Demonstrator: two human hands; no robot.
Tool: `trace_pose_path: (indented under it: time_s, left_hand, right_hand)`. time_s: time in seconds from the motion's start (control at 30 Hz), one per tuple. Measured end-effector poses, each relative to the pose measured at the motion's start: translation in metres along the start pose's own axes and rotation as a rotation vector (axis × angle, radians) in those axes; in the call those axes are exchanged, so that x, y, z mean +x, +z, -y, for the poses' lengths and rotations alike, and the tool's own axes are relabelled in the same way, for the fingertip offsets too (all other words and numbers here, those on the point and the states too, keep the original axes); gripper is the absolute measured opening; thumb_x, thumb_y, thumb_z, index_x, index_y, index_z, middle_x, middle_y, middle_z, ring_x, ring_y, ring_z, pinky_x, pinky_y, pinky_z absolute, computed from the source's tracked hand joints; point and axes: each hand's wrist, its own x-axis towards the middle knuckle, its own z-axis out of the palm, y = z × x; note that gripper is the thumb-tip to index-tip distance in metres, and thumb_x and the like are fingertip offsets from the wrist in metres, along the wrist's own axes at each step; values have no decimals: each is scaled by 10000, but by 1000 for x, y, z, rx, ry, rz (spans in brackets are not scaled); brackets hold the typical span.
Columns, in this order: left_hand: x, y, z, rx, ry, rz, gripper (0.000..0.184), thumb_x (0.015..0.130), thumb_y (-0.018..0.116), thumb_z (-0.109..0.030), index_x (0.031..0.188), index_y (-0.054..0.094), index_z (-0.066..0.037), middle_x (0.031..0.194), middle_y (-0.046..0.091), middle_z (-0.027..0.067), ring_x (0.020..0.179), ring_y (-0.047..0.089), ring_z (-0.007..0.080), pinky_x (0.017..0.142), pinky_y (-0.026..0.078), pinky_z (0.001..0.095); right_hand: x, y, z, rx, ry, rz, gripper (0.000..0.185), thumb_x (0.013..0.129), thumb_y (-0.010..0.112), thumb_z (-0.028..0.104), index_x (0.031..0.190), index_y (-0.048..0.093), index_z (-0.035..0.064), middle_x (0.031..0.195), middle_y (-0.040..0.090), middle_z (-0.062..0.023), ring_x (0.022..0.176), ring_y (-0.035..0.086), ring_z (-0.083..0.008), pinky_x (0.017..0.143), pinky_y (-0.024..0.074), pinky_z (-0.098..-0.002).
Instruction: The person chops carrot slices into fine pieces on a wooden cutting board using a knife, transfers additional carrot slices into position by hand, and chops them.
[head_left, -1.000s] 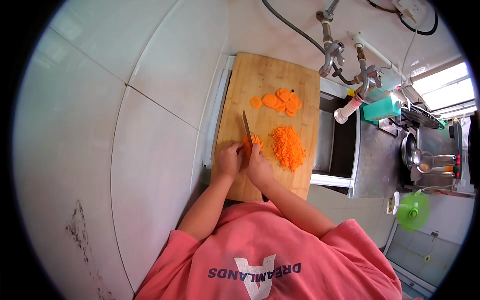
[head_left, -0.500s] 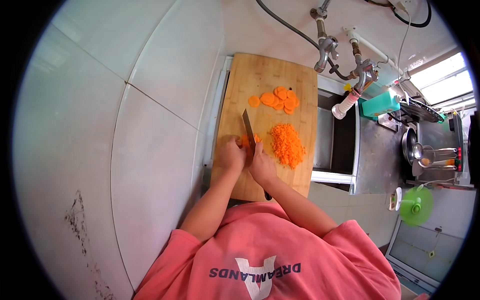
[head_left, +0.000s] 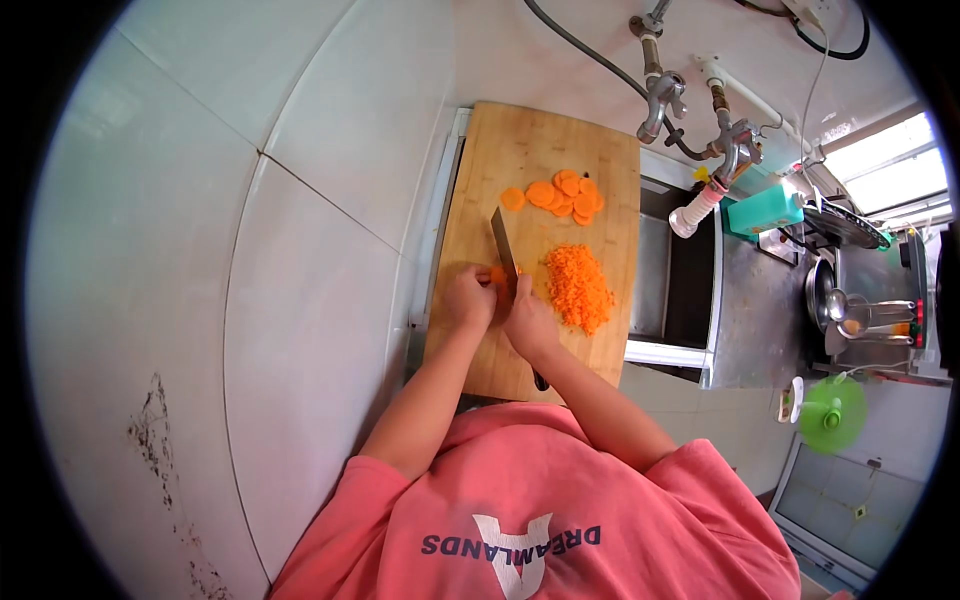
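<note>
My right hand [head_left: 530,318] is closed round a kitchen knife [head_left: 503,240], its broad blade pointing away from me and the dark handle end showing below my wrist. Left of the blade, my left hand [head_left: 471,298] has its fingers curled on a piece of carrot [head_left: 498,276], mostly hidden by the fingers and the knife. Both hands are over a wooden cutting board [head_left: 480,370]. To the right of the knife lies a heap of finely chopped carrot [head_left: 578,290]. Farther up the board are several round carrot slices [head_left: 563,195], one lying apart on the left.
A tiled wall [head_left: 330,240] rises close on the left. Right of the board is a sink [head_left: 652,275], with metal taps [head_left: 662,100] above it. Beyond stand a teal container [head_left: 765,210], a pan [head_left: 819,290] with ladles, and a green fan [head_left: 832,413].
The view has shifted slightly. Both hands remain at the same place on the board, and the knife stays beside the left fingers. The chopped heap and slices look unchanged.
</note>
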Motion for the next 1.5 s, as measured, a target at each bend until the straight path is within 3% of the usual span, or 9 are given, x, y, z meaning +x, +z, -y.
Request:
trace_pose_path:
  time_s: [0.33, 0.47, 0.53, 0.77, 0.83, 0.9, 1.03, 1.1, 1.5]
  left_hand:
    - [-2, 4, 6, -27, 42, -33, 185, 680, 699, -65, 862, 672, -53, 807, 688, 107, 778, 663, 273, 719, 512, 359]
    - [-3, 1, 0, -31, 10, -18, 175, 676, 706, -67, 846, 667, -53, 802, 687, 105, 776, 661, 280, 712, 510, 365]
    - [-1, 1, -1, -32, 9, -11, 172, 677, 705, -68, 843, 663, -52, 804, 687, 103, 775, 660, 281, 709, 510, 367]
    - [0, 1, -1, -88, 24, -19, 186, 683, 704, -32, 857, 639, -41, 810, 682, 101, 756, 660, 273, 692, 509, 366]
    - [-4, 0, -1, -115, 21, -15, 184, 686, 704, -24, 855, 635, -38, 807, 681, 102, 754, 661, 271, 690, 509, 364]
    - [-8, 0, 2, -114, 103, -15, 213, 720, 679, 28, 923, 625, -4, 832, 675, 113, 733, 658, 214, 665, 519, 314]
    - [-11, 3, 10, -63, 138, -25, 192, 736, 677, 6, 924, 638, -5, 828, 676, 119, 727, 660, 218, 667, 519, 312]
    - [-11, 4, 12, -53, 176, -53, 181, 728, 687, -50, 908, 661, -40, 809, 675, 127, 770, 661, 281, 685, 512, 365]
    - [-17, -4, 8, -59, 169, -52, 135, 711, 707, -69, 816, 625, -47, 752, 674, 103, 702, 655, 275, 625, 506, 361]
  right_hand:
    - [-8, -11, 4, -14, 1, 30, 291, 788, 493, 18, 1037, 343, 6, 754, 596, -297, 725, 585, -471, 648, 451, -543]
    - [-7, -6, 0, 10, -14, 3, 273, 801, 485, 19, 1031, 339, 5, 763, 595, -299, 730, 585, -472, 651, 449, -544]
    - [-5, -9, 3, 15, 11, 61, 330, 767, 524, 12, 1046, 350, 19, 901, 595, -302, 792, 603, -459, 668, 483, -521]
    - [-1, -5, -1, 2, -23, 23, 335, 763, 523, 13, 1050, 350, 17, 907, 593, -296, 784, 601, -456, 663, 483, -518]
    - [-7, -8, 1, 9, -42, 10, 269, 784, 486, -2, 1016, 351, 0, 810, 593, -297, 742, 580, -473, 647, 453, -539]
    - [-11, -8, 0, 8, -45, -3, 274, 778, 488, -3, 1016, 352, 1, 812, 593, -298, 739, 579, -473, 645, 453, -537]
    - [-14, -6, -2, -9, -37, -33, 290, 763, 489, -11, 1019, 353, 2, 809, 593, -294, 733, 575, -477, 639, 452, -536]
    - [-15, -7, -3, -4, -47, -34, 286, 766, 484, -12, 1019, 352, 4, 809, 594, -293, 729, 575, -478, 635, 451, -537]
    - [-23, -19, 9, -38, -25, -21, 326, 795, 448, 19, 1102, 338, 30, 868, 604, -272, 716, 593, -455, 601, 466, -526]
